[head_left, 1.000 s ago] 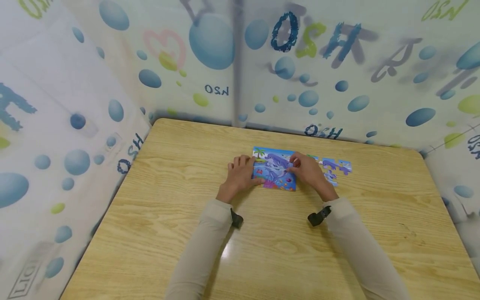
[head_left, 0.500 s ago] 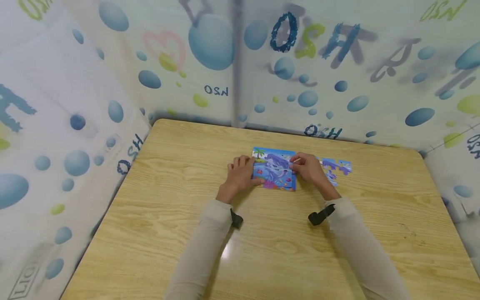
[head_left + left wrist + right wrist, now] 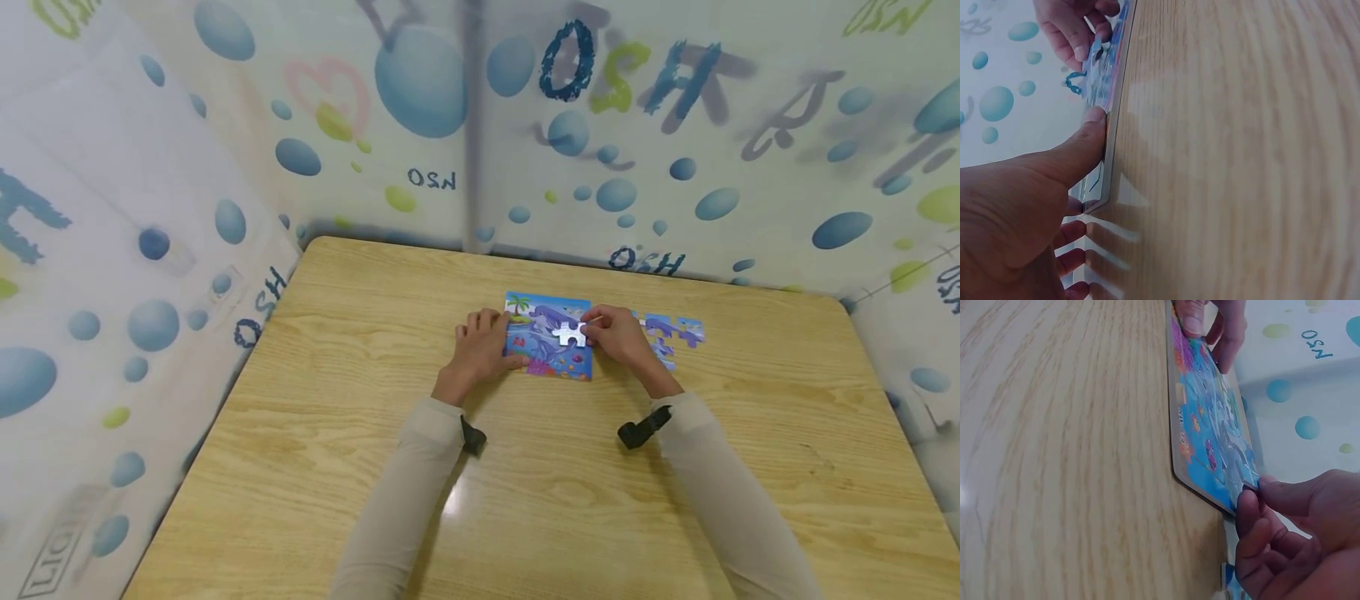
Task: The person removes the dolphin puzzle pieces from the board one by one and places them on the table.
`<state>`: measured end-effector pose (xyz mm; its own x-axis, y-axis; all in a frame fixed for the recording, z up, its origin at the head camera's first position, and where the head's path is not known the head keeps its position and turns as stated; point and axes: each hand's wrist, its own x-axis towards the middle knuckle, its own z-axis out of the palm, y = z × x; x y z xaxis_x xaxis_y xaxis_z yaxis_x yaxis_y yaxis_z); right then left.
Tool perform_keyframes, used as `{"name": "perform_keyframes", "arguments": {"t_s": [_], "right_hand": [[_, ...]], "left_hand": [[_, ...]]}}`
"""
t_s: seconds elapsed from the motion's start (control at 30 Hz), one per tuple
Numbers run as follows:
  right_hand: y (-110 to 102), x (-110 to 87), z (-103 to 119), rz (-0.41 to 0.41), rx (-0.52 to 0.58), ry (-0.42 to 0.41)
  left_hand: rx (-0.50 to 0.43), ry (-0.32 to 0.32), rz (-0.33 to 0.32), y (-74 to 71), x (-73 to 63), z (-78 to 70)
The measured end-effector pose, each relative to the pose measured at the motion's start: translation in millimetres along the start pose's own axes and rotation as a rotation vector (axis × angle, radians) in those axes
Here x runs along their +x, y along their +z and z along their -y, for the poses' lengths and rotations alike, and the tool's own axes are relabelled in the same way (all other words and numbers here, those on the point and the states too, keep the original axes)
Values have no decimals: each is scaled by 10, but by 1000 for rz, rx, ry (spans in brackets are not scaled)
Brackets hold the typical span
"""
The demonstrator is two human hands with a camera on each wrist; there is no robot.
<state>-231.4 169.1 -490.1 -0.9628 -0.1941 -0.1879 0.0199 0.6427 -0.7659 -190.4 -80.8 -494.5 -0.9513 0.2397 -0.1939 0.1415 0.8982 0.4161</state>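
Observation:
A dolphin jigsaw puzzle [image 3: 551,364] in a flat, thin-edged board lies on the table. My left hand [image 3: 480,346] rests at its left side, thumb on the near edge and fingers at the far-left edge. In the left wrist view that thumb [image 3: 1085,147] lies on the board's rim, with several fingertips down on the table beside it. My right hand [image 3: 617,337] pinches a puzzle piece [image 3: 570,334] between thumb and fingertips over the board's right part. The piece looks bright white in the head view. The right wrist view shows the pinching fingertips [image 3: 1264,487] right at the board's edge.
Several loose puzzle pieces [image 3: 686,333] lie right of the board, partly hidden behind my right hand. The wooden table [image 3: 547,500] meets a bubble-patterned wall sheet [image 3: 675,242] at the back. More of that sheet [image 3: 157,275] hangs at the left.
A white, piece-shaped patch now shows at my right fingertips, where the dolphin picture showed before. My right hand has shifted slightly right since one second ago. My left hand stays put.

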Motion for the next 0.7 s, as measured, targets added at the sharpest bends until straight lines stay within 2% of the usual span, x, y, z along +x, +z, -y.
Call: {"name": "perform_keyframes", "arguments": {"t_s": [0.17, 0.33, 0.47, 0.7], "right_hand": [[-68, -39, -15, -1, 60, 64], [-188, -106, -56, 7, 149, 57], [-315, -147, -141, -2, 149, 53], [-550, -246, -284, -17, 173, 118]], "left_hand": [[1, -7, 3, 17, 6, 11], [9, -8, -4, 23, 12, 18], [7, -5, -3, 23, 17, 15], [6, -2, -4, 17, 15, 13]]}}
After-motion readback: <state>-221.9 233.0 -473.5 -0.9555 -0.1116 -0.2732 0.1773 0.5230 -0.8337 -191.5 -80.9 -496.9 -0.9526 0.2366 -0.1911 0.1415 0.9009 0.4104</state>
